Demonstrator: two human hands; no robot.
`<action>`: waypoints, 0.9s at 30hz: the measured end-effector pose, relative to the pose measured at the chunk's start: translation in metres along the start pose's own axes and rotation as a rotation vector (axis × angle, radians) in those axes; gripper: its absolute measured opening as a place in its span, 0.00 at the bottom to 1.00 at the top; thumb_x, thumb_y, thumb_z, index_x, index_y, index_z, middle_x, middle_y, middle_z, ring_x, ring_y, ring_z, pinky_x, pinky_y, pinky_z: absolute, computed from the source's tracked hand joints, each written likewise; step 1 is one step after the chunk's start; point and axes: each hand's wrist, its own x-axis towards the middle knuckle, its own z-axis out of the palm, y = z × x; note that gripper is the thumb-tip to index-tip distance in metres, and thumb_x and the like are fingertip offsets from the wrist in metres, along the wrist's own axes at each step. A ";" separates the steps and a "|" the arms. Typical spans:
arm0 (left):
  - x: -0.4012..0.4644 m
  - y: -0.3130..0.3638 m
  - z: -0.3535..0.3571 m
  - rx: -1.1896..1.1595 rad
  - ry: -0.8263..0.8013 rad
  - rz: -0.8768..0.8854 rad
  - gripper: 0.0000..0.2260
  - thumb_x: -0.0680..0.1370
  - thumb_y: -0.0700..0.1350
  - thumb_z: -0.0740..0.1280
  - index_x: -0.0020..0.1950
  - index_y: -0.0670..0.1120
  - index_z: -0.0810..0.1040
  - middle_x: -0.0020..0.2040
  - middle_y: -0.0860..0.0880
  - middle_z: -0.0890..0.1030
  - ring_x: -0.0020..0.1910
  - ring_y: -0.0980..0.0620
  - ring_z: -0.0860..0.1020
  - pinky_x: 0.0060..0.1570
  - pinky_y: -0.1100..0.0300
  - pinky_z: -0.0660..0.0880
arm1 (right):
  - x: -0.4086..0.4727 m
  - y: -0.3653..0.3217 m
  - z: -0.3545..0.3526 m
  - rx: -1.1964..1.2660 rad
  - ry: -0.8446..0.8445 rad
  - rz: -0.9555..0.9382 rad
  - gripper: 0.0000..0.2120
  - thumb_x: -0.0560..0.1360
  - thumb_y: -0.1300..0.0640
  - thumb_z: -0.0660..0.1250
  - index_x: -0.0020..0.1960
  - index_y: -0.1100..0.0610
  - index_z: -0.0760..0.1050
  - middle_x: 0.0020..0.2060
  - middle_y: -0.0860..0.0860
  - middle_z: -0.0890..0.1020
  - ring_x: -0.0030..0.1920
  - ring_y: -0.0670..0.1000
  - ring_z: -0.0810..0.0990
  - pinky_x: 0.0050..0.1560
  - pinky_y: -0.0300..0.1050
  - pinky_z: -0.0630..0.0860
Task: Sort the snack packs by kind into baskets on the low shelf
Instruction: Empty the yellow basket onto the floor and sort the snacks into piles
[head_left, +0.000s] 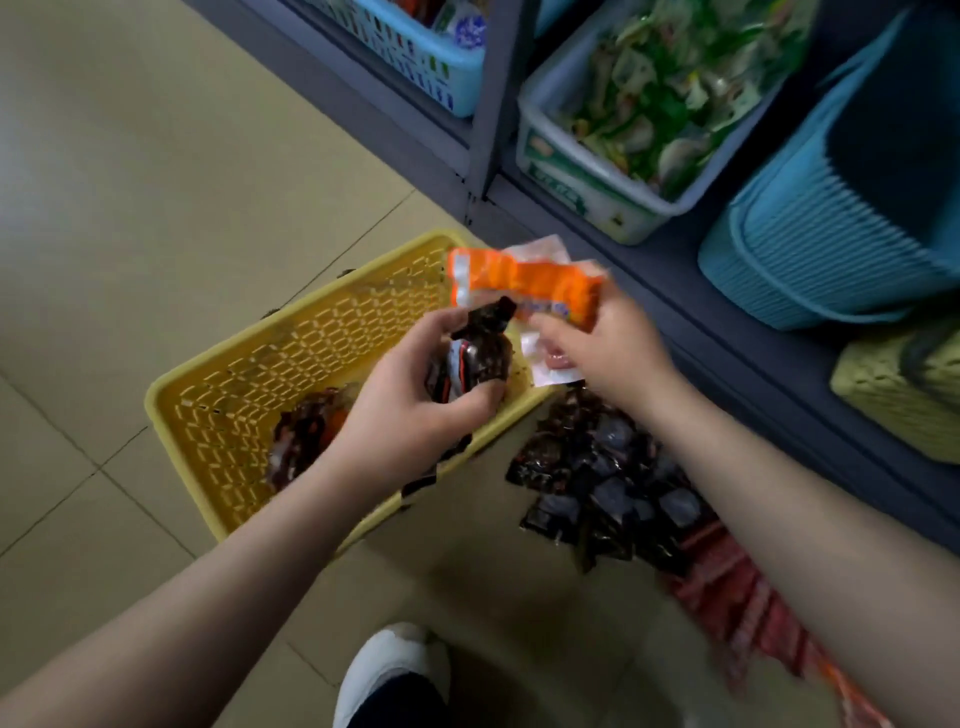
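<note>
My left hand (410, 400) is closed around a dark brown snack pack (475, 358) above the yellow basket (249, 364) on the floor. My right hand (602, 353) grips an orange snack pack (524, 286), with pale packs (545, 364) tucked under its fingers. More dark packs (306, 441) lie inside the yellow basket. A pile of dark packs (608, 478) lies on the floor right of the basket, with red packs (748, 608) nearer to me.
The low shelf holds a white bin (582, 187) of green packs, a blue ribbed basket (810, 228), a light blue basket (415, 57) at the back left and a green basket (893, 395) at the right edge. My white shoe (389, 670) stands on the tiled floor below.
</note>
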 end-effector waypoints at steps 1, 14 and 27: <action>0.003 0.001 0.016 0.041 -0.041 0.017 0.19 0.72 0.42 0.71 0.55 0.60 0.69 0.49 0.56 0.79 0.46 0.60 0.80 0.47 0.63 0.79 | -0.005 0.008 -0.015 0.243 0.069 0.086 0.06 0.75 0.60 0.68 0.49 0.54 0.72 0.35 0.54 0.79 0.32 0.50 0.78 0.32 0.45 0.79; 0.064 -0.091 0.168 0.883 -0.264 0.076 0.29 0.76 0.48 0.63 0.74 0.47 0.55 0.73 0.43 0.63 0.70 0.40 0.61 0.68 0.46 0.61 | -0.157 0.166 -0.127 0.807 0.403 0.555 0.06 0.78 0.62 0.60 0.55 0.60 0.70 0.31 0.55 0.72 0.26 0.49 0.69 0.25 0.41 0.72; 0.008 -0.042 0.294 0.871 -0.772 0.705 0.18 0.73 0.49 0.57 0.50 0.41 0.80 0.53 0.42 0.79 0.53 0.38 0.77 0.53 0.44 0.76 | -0.288 0.286 -0.197 0.721 0.836 1.024 0.05 0.75 0.55 0.67 0.44 0.55 0.74 0.35 0.51 0.83 0.32 0.49 0.77 0.26 0.37 0.74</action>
